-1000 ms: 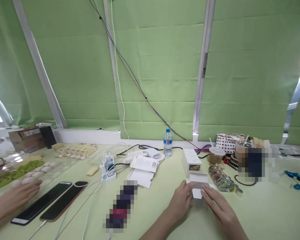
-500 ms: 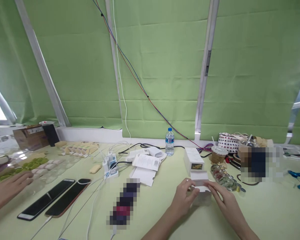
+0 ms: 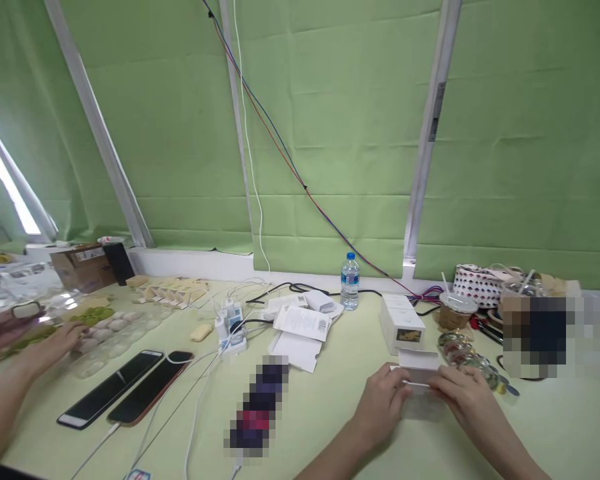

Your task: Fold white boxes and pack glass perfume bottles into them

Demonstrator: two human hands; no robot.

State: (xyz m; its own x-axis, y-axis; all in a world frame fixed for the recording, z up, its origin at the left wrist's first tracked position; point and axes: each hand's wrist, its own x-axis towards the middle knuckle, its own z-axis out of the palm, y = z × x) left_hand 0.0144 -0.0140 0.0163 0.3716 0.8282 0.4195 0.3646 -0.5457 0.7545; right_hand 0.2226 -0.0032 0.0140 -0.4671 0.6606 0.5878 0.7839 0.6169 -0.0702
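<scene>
A small white carton (image 3: 419, 373) sits on the pale green table (image 3: 330, 400) in front of me, its lid flap nearly down. My left hand (image 3: 383, 400) grips its left side with curled fingers. My right hand (image 3: 467, 397) presses on its right side and top edge. Just behind it lies a longer white box with a dark label (image 3: 403, 323). A row of round tins (image 3: 467, 357) lies to the right of the carton.
Another person's hands (image 3: 55, 340) reach over clear trays (image 3: 100, 337) at the far left. Two phones (image 3: 125, 393) lie on charging cables near a power strip (image 3: 230, 330). Leaflets (image 3: 303, 327), a water bottle (image 3: 349, 281) and drink cups (image 3: 457, 310) stand further back.
The carton's flap has come down from open to almost closed under my hands. The camera has shifted left and up. The other person's hand moved back over the trays.
</scene>
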